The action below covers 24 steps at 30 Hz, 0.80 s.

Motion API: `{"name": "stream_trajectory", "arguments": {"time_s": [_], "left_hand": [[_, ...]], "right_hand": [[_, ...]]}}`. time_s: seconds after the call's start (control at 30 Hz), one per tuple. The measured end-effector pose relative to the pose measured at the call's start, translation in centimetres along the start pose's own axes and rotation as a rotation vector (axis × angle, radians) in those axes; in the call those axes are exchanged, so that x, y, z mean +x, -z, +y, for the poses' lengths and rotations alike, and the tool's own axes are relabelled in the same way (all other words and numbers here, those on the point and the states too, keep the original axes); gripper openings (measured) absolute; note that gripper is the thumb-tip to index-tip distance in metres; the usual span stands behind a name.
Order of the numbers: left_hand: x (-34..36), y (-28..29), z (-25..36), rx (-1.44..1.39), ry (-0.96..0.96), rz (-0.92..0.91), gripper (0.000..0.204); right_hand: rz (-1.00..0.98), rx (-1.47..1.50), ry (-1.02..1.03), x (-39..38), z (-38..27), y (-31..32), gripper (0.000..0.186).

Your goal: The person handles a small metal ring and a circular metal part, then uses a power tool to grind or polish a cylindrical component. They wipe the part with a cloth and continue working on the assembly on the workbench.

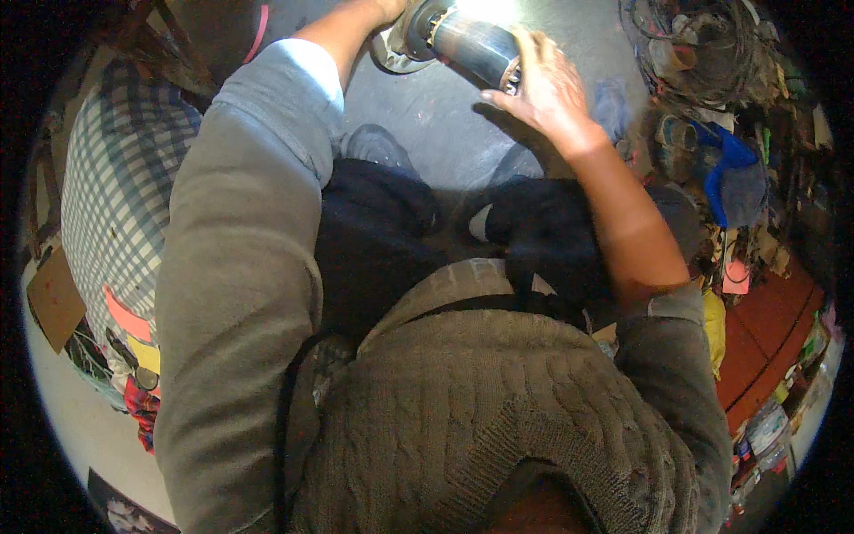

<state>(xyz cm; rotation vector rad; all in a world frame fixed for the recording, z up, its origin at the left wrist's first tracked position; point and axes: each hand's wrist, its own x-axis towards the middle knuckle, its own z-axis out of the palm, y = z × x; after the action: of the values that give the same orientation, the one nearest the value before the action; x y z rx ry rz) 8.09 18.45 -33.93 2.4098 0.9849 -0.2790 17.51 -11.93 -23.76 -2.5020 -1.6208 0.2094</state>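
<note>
A dark metal cylinder that looks like a motor rotor point(474, 46) lies slantwise near the top of the view, with a toothed ring at its left end. My right hand point(550, 87) is curved round its right end, fingers over the top and thumb below. Against its left end is a round metal part point(418, 31), with a pale dish-like rim point(391, 55) beneath. My left hand point(389, 7) reaches to this part at the upper edge. Its fingers are cut off by the frame, so their grip is hidden.
Grey floor point(405, 120) lies under the work, lit by a bright glare at the top. Coiled wires point(698, 62) and clutter fill the right side, with a blue strap-like piece point(725, 169) and a reddish-brown panel point(769, 343). At left hangs checked cloth point(124, 169).
</note>
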Motion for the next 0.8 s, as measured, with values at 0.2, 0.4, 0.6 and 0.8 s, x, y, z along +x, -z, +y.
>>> {"name": "stream_trajectory", "arguments": {"time_s": [0.2,0.4,0.6,0.8], "left_hand": [[0.8,-0.3,-0.2,0.039,-0.016,-0.022,0.051],[-0.1,-0.1,-1.5,-0.175,-0.006,-0.009,0.049],[0.6,-1.1,-2.9,0.165,-0.137,0.015,0.053],[1.1,-0.6,-1.2,0.075,-0.124,0.035,0.049]], "right_hand": [[-0.226,-0.285,-0.003,2.9,-0.8,-0.9,0.099],[-0.444,0.447,-0.328,4.1,2.6,-3.8,0.081],[-0.503,1.089,-0.694,5.6,9.6,-3.7,0.057],[-0.05,0.429,-0.267,5.5,4.8,-0.9,0.07]]}}
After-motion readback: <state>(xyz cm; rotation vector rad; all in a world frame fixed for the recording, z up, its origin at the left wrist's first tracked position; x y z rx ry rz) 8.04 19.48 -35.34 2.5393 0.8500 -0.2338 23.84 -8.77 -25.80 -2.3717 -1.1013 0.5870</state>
